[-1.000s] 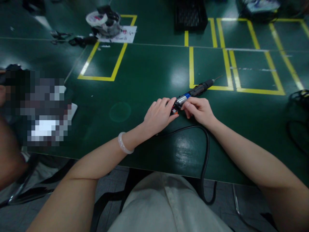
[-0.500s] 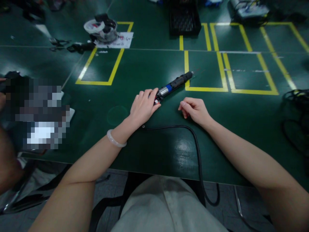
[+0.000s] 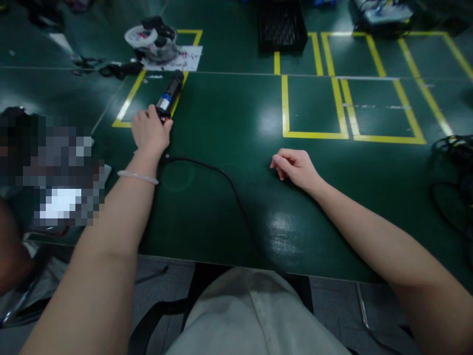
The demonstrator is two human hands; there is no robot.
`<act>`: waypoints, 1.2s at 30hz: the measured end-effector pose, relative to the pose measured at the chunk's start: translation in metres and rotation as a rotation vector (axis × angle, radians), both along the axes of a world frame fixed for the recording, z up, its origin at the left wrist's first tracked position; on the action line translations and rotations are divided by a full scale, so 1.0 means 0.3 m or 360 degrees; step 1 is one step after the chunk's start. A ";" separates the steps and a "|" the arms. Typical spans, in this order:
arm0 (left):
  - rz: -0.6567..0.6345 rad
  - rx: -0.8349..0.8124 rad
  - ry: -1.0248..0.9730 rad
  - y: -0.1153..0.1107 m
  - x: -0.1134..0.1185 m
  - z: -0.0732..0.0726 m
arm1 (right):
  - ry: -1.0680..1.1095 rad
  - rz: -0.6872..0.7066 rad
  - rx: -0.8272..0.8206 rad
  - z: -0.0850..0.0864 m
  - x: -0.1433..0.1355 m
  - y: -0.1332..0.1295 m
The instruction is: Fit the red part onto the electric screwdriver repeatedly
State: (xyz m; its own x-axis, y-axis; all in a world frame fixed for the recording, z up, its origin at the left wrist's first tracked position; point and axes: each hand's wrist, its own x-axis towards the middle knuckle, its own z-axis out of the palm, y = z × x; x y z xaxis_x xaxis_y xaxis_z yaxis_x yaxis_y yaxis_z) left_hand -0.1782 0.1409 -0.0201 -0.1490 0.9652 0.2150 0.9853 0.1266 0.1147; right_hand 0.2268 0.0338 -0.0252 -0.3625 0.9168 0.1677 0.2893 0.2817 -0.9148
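My left hand is wrapped round the rear part of a corded electric screwdriver, a slim black tool with a silver and blue band. Its nose points away from me, over the right side of a yellow taped frame on the green table. From under my left wrist its black cord curves across the tabletop to the front edge by my lap. My right hand rests on the table with its fingers curled loosely inward, apart from the tool; nothing shows in it.
Behind the tool, a clear bag of items sits on a white paper. A black crate stands at the back. Coiled cables lie at the right edge. At far left is another person's arm beside a blurred-out area.
My left hand has carried the electric screwdriver to the left and away from me, turning its nose forward. The cord has trailed along to the left. My right hand has stayed almost still.
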 end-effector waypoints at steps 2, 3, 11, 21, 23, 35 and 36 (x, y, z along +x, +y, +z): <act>0.0103 0.0007 -0.0006 0.031 -0.056 -0.006 | -0.0020 -0.0006 -0.0001 0.003 -0.002 -0.001; 0.0161 -0.0003 -0.0014 0.045 -0.078 -0.008 | -0.0027 -0.0009 -0.0004 0.005 -0.002 -0.001; 0.0250 -0.0052 -0.0041 0.064 -0.095 -0.009 | -0.0046 -0.0021 -0.0024 0.013 -0.003 -0.004; 0.0249 -0.0003 -0.0005 0.091 -0.129 -0.035 | -0.0029 -0.0062 -0.0035 0.009 -0.007 -0.004; 0.0262 -0.0004 0.0011 0.093 -0.121 -0.030 | -0.0034 -0.0060 -0.0032 0.006 -0.006 -0.003; 0.0353 -0.0003 -0.0004 0.129 -0.150 -0.042 | 0.0068 -0.0070 -0.0130 0.007 -0.018 0.009; 0.0357 -0.0001 0.0001 0.131 -0.150 -0.042 | 0.0087 -0.0071 -0.0146 0.007 -0.020 0.011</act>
